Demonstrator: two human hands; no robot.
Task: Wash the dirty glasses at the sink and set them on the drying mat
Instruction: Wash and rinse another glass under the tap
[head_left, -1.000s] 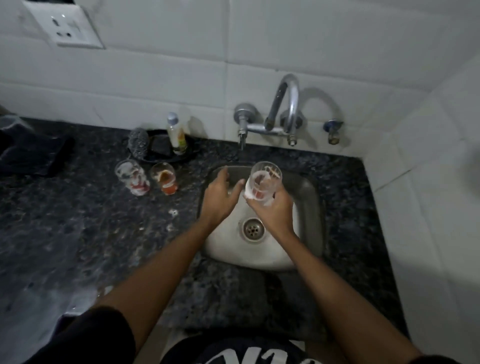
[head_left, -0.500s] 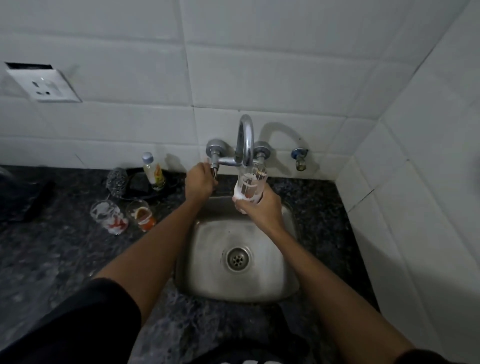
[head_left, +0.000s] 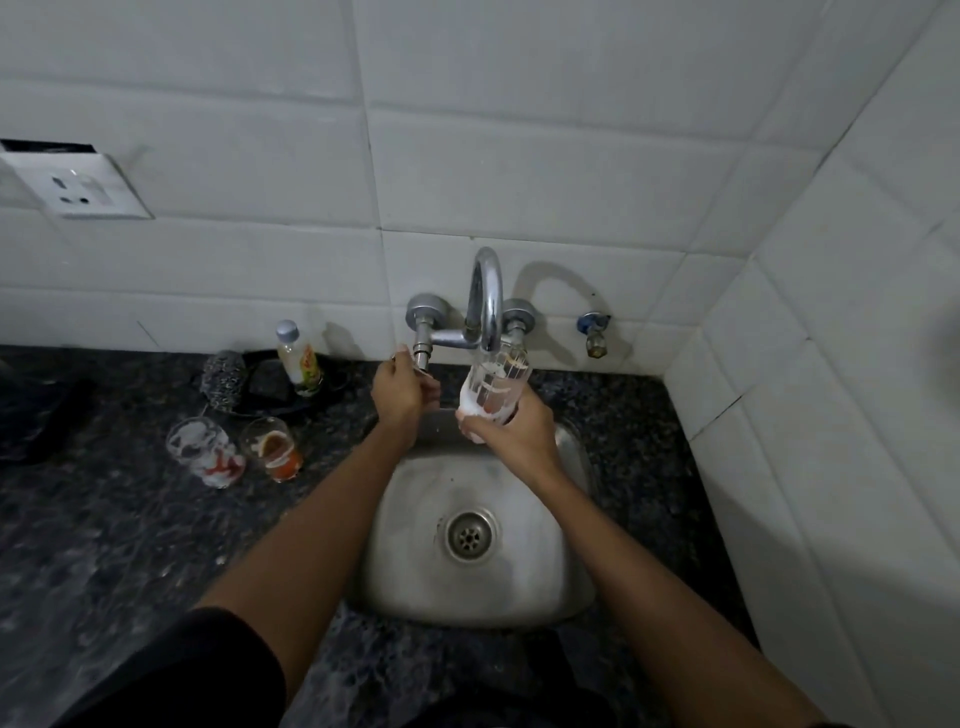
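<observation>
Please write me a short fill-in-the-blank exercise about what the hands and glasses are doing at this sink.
1. The right hand holds a soapy glass under the ____.
2. The left hand grips the tap's ____ handle.
3. ____ dirty glasses stand on the counter, left of the sink.

Missing words: spout; left; two

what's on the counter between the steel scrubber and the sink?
Head view: two dirty glasses, one foamy and one orange-stained, stand on the dark counter between the scrubber and the sink.
</observation>
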